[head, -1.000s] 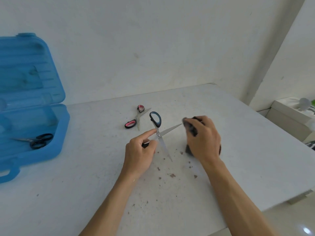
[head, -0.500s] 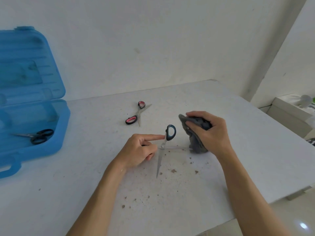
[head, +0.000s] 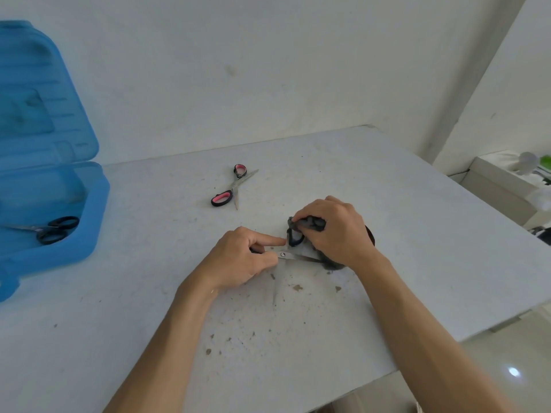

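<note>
Blue case (head: pixel 98 204) holding black scissors (head: pixel 50 229) is seen far left, pink scissors (head: pixel 232 187) mid-table. Open scissors (head: pixel 286 255) are pinched at the pivot by the left hand (head: pixel 238 259), flat on the table (head: pixel 417 234). Grey cloth (head: pixel 310 223) is gripped by the right hand (head: pixel 334 231) on the handle loop. Scissors should be pinned firmly and cloth rubbed away from the edges.

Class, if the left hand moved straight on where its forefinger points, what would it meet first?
Probably the scissors' handle loop, almost at the fingertip; behind it, the cloth in the right hand.
</note>
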Motion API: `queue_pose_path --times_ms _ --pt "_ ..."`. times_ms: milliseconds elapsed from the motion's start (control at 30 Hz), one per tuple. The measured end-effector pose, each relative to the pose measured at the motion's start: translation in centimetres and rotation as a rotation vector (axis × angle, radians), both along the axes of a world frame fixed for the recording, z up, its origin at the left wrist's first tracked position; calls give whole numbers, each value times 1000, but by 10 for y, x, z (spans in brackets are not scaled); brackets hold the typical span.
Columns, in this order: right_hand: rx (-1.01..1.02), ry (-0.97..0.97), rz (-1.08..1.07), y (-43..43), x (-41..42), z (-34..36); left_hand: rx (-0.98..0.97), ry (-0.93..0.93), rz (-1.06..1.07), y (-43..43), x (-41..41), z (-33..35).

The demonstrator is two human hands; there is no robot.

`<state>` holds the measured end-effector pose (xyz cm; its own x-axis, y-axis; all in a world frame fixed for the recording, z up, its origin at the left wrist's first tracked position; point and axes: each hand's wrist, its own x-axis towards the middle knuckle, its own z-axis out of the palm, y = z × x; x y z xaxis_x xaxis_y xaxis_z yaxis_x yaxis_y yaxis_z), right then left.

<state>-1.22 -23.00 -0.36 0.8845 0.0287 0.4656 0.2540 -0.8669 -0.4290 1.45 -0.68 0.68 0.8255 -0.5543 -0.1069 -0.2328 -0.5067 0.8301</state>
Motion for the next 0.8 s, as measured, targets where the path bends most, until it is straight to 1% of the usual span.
queue_pose_path --times_ms 100,167,200,233,300,333,367,467,533,567,600,733,800 --pt "-40 1 -195 -5 4 1 -8 17 -19 1 0 0" --pt "29 -86 -237 -11 2 3 4 -1 -17 1 -1 0" --pt "77 -128 -186 -12 -1 5 8 -10 -13 0 -2 0" --pt "111 -147 -89 -12 -5 6 11 -16 -9 -1 -2 1" --pt "124 -87 109 -6 -9 9 18 -23 -3 -2 -4 1" --pt "104 -35 145 -3 -9 8 24 -24 0 -2 -4 1" --pt "78 5 130 -1 -7 8 30 -25 4 -2 -4 1" --pt "-1 65 -41 -6 0 6 20 -21 15 -3 -5 0" --pt "-50 61 -132 -11 0 7 6 -13 12 -1 -5 0" --pt "-29 37 -167 -14 -1 7 2 -14 13 -1 -4 0" --pt "31 8 -191 -16 -3 8 -4 -19 19 -1 -5 0" --pt "410 -44 -228 -16 -10 18 -37 -52 82 -2 -6 0" --pt "543 -72 -235 -13 -13 23 -56 -55 118 -3 -6 -1"
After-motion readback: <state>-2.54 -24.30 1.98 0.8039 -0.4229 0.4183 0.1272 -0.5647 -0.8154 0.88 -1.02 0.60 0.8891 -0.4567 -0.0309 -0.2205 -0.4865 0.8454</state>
